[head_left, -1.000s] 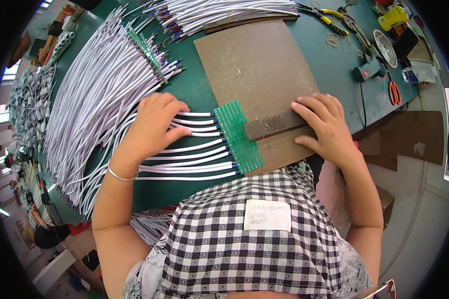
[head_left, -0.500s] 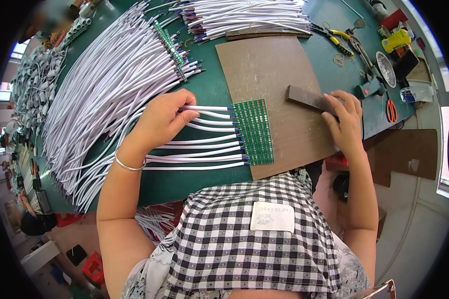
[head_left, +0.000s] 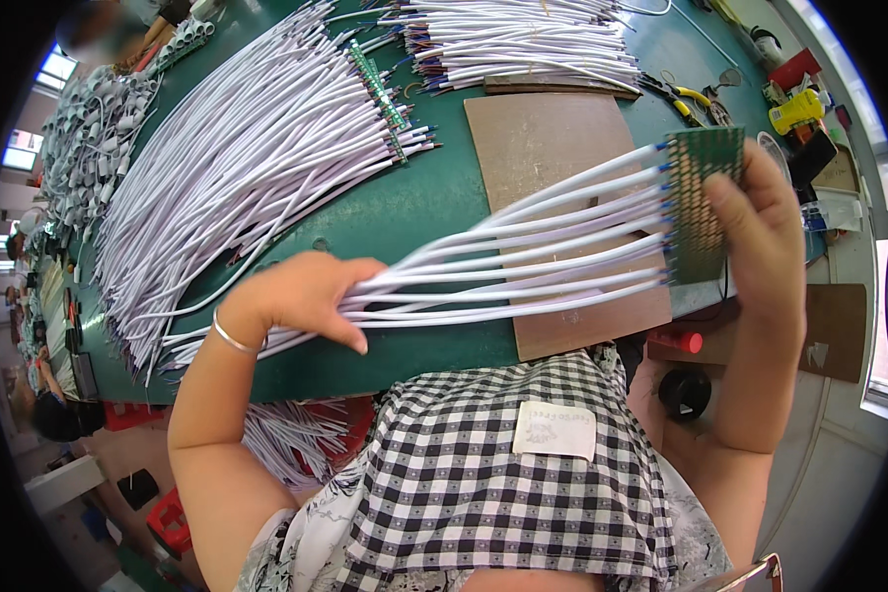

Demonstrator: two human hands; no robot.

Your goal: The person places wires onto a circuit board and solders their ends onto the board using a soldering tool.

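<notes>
My right hand [head_left: 768, 222] pinches the right edge of a green circuit board panel [head_left: 691, 237], thumb on its face, lifted off the table and tilted. A row of white cables [head_left: 562, 237] runs from the panel's left edge. My left hand [head_left: 306, 296] is wrapped loosely round those cables where they bunch together, thumb and forefinger on either side. Beneath the cables lies a brown board [head_left: 553, 123]. The dark bar on it is almost wholly hidden behind the cables.
A big heap of white cables [head_left: 227, 168] covers the left of the green table, with a narrow green circuit strip [head_left: 380, 89] on its ends. More cables [head_left: 523, 44] lie at the back. Yellow-handled pliers [head_left: 676, 94] and a yellow bottle [head_left: 797, 111] are at the far right.
My right hand has left the dark bar and taken hold of the panel, which has risen and moved right with its cables. My left hand has shifted down along the cables.
</notes>
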